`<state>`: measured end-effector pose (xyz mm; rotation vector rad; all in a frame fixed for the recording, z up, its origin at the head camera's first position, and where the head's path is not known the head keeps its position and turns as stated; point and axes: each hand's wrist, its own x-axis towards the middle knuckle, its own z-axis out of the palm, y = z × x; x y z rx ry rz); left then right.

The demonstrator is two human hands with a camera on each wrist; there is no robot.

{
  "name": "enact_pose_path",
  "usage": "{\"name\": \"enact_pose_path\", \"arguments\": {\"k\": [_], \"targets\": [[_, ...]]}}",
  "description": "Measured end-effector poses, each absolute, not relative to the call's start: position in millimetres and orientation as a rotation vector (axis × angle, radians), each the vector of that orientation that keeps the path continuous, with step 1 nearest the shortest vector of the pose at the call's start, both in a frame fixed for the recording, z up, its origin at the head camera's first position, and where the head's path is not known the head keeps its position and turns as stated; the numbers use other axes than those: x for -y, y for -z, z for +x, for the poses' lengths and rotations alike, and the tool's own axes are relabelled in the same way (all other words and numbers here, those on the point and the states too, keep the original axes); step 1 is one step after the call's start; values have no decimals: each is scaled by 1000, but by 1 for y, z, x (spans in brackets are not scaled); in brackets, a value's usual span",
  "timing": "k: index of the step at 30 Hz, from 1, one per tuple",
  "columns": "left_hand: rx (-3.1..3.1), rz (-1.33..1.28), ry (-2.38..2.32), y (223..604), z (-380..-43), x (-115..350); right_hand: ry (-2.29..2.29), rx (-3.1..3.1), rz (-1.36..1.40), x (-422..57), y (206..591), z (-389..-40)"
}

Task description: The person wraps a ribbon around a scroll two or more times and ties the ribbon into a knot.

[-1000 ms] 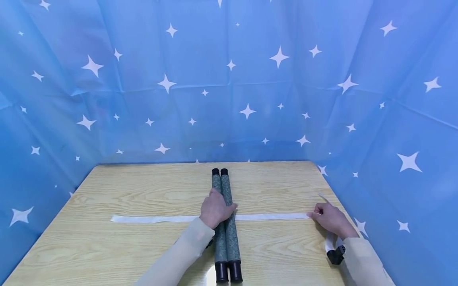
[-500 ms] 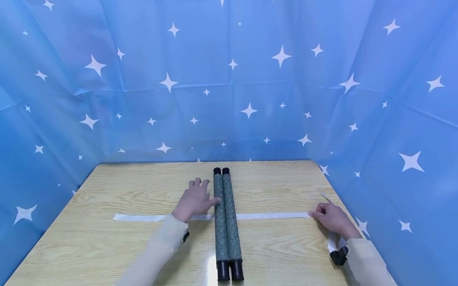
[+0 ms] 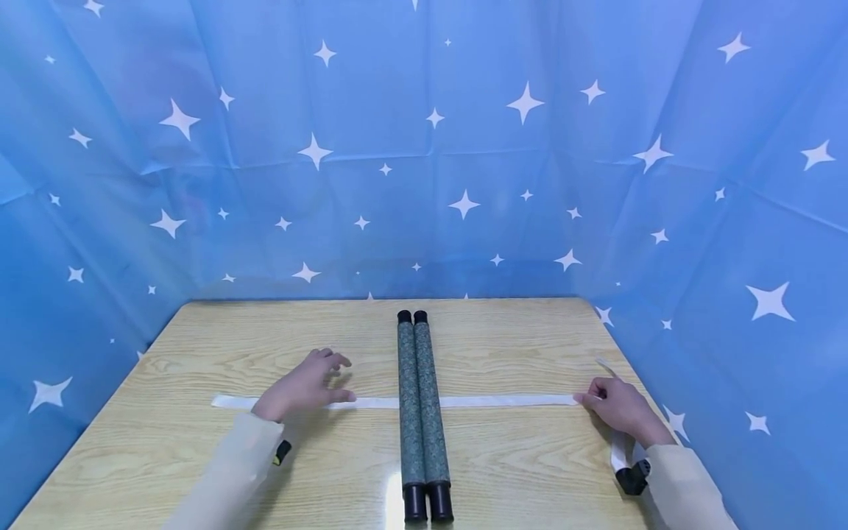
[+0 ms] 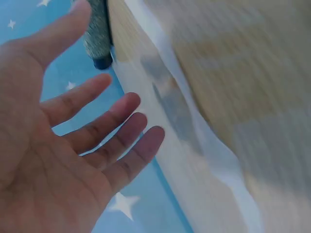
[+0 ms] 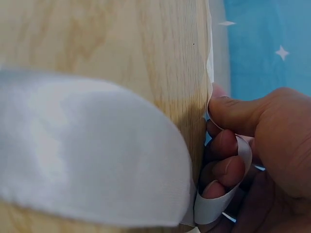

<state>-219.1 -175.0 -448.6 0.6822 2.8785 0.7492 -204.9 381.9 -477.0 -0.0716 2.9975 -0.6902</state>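
Observation:
Two green patterned scroll rods (image 3: 420,412) with black end caps lie side by side at mid-table, across a white ribbon (image 3: 510,401). My left hand (image 3: 305,384) hovers over the ribbon's left part, left of the rods, fingers spread and holding nothing; the left wrist view shows its palm and the ribbon (image 4: 194,114) beyond the fingertips. On the right, my right hand (image 3: 617,405) pinches the ribbon between thumb and finger. In the right wrist view the ribbon (image 5: 214,208) loops around its curled fingers, and a wide loose fold (image 5: 92,150) stands close to the camera.
The wooden table (image 3: 318,471) has its right edge close beside my right hand. A blue curtain (image 3: 371,184) with white stars hangs behind and along both sides.
My left hand has let go of the scroll rods and moved left over the ribbon. The rods and ribbon stay in place, and the right hand keeps its pinch.

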Motion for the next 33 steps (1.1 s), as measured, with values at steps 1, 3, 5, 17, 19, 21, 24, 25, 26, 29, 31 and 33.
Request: {"name": "enact_pose_path", "arguments": {"k": [1,3,5,17,19,21,24,25,26,29,31,33], "targets": [[-2871,654,-760,450,-217,180,690,-2998,-71,-382,477,-205],[-2872,603,-762,452,-214,189,696,-3000,-74,-382,478,-205],[-2879,561,-772,455,-210,196,704,-3000,-78,-382,478,-205],[-2863,710,-837,468,-210,202,704,-3010,-61,-381,479,-202],[-2853,723,-852,469,-210,203,706,-3021,-71,-380,480,-202],[-2834,723,-874,470,-210,204,706,-3027,-76,-379,480,-202],[-2799,681,-896,470,-210,204,709,-3030,-84,-379,480,-201],[-2793,672,-897,470,-210,204,707,-3032,-88,-379,480,-202],[-2788,663,-897,469,-210,204,703,-3035,-94,-379,479,-202],[-2790,664,-881,468,-209,204,677,-3050,-128,-381,477,-202],[-2803,683,-863,467,-208,206,667,-3054,-154,-382,475,-202],[-2812,699,-861,467,-207,208,667,-3060,-185,-383,473,-201]]}}
